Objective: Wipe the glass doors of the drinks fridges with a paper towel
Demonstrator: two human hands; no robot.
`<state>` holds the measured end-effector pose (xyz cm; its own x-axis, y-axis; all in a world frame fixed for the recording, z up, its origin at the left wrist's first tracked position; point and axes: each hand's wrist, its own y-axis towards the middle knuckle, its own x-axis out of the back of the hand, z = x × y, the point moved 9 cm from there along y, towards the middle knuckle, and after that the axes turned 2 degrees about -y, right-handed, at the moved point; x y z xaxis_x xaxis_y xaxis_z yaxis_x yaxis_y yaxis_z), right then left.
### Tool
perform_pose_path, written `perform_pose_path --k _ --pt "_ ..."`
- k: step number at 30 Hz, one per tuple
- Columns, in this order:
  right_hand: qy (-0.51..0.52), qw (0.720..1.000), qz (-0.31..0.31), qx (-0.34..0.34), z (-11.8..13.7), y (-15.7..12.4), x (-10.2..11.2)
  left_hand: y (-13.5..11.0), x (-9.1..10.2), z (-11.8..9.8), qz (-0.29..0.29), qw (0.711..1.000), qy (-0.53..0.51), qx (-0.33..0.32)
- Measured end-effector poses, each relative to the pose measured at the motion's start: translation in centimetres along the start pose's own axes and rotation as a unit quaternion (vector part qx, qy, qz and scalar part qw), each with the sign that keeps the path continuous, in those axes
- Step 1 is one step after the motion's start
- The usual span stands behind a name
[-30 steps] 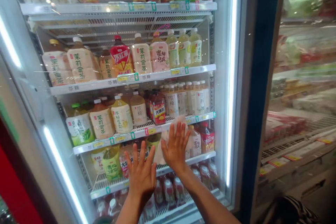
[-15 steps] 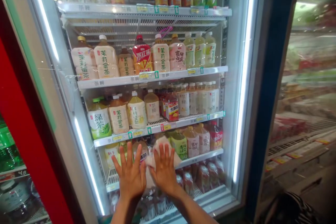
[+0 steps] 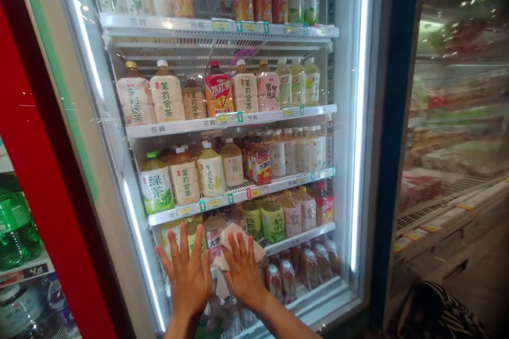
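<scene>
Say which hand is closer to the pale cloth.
Right. The right hand lies flat over the pale cloth, fingers extended; the left hand is beside it, on the cloth's left, with fingers spread.

White cooler shelves [image 3: 278, 114] lined with bottled drinks [image 3: 245, 92]
The upper shelf [image 3: 199, 25] bears red-labelled bottles [image 3: 263, 0] beside green-capped ones [image 3: 296, 4]; the second shelf [image 3: 178, 128], beige-labelled jugs [image 3: 167, 98] and a red-capped bottle [image 3: 218, 92]; the third shelf [image 3: 274, 187], a green-capped jug [image 3: 156, 186] at its left end; the fourth shelf [image 3: 301, 238], pink-labelled bottles [image 3: 293, 215]; the lowest shelf [image 3: 304, 288], dark bottles [image 3: 309, 270].
</scene>
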<state>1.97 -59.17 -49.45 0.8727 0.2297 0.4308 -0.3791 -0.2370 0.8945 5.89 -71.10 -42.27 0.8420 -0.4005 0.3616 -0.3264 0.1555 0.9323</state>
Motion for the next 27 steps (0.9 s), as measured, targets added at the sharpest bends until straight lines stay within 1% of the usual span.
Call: perform_pose_path --k 1,3,5,6,7,8,11,13,15,16,18,20,22,24,25,26,27 --pt "0.002 1.0 0.0 0.001 -0.1 0.7 0.2 0.1 0.0 0.2 -0.003 1.0 -0.001 0.001" --pt "0.01 1.0 -0.011 -0.01 -0.6 3.9 1.2 0.6 0.2 0.3 -0.015 1.0 -0.005 0.002" --pt "0.015 0.999 -0.025 -0.019 -1.1 7.2 2.4 1.3 0.3 -0.1 -0.03 1.0 -0.01 -0.002" --pt "0.015 0.999 -0.031 -0.016 -1.1 8.1 2.8 1.5 0.4 -0.5 -0.037 0.999 -0.014 -0.007" --pt "0.013 0.999 -0.037 -0.012 -1.1 8.1 3.0 1.5 0.3 -1.1 -0.044 0.999 -0.02 -0.013" --pt "0.01 0.999 -0.044 -0.006 -1.1 7.4 2.9 1.4 0.1 -1.8 -0.047 0.998 -0.032 -0.019" --pt "-0.008 0.999 -0.044 0.021 -0.6 3.2 1.4 0.3 -1.1 -4.2 -0.045 0.993 -0.092 -0.051" --pt "-0.015 0.998 -0.036 0.042 -0.4 1.6 0.2 -0.3 -2.1 -5.8 -0.043 0.985 -0.141 -0.088" --pt "-0.003 0.998 -0.038 0.048 -1.2 2.3 0.0 0.0 -3.1 -6.9 -0.04 0.974 -0.188 -0.117" --pt "0.013 0.998 -0.047 0.041 -2.0 3.2 0.4 0.6 -3.5 -7.2 -0.039 0.969 -0.208 -0.124" --pt "0.065 0.994 -0.076 0.034 -4.4 5.0 2.2 2.6 -4.3 -8.1 -0.041 0.961 -0.232 -0.142" --pt "0.113 0.988 -0.104 0.024 -7.8 5.4 4.5 5.0 -5.1 -10.0 -0.039 0.963 -0.202 -0.176" --pt "0.124 0.986 -0.115 0.009 -12.0 4.2 6.7 7.1 -6.2 -12.1 -0.034 0.975 -0.116 -0.186" --pt "0.094 0.988 -0.118 -0.031 -16.9 2.0 8.4 8.4 -7.6 -14.3 -0.027 0.985 -0.017 -0.169" --pt "0.072 0.988 -0.121 -0.06 -19.4 0.8 9.1 8.7 -8.2 -15.5 -0.026 0.985 0.021 -0.172" --pt "0.05 0.987 -0.126 -0.092 -21.9 -0.2 9.6 8.7 -8.7 -16.9 -0.025 0.979 0.046 -0.195" --pt "0.032 0.983 -0.129 -0.129 -24.2 -1.1 10.0 8.5 -9.3 -18.2 -0.02 0.97 0.061 -0.234"
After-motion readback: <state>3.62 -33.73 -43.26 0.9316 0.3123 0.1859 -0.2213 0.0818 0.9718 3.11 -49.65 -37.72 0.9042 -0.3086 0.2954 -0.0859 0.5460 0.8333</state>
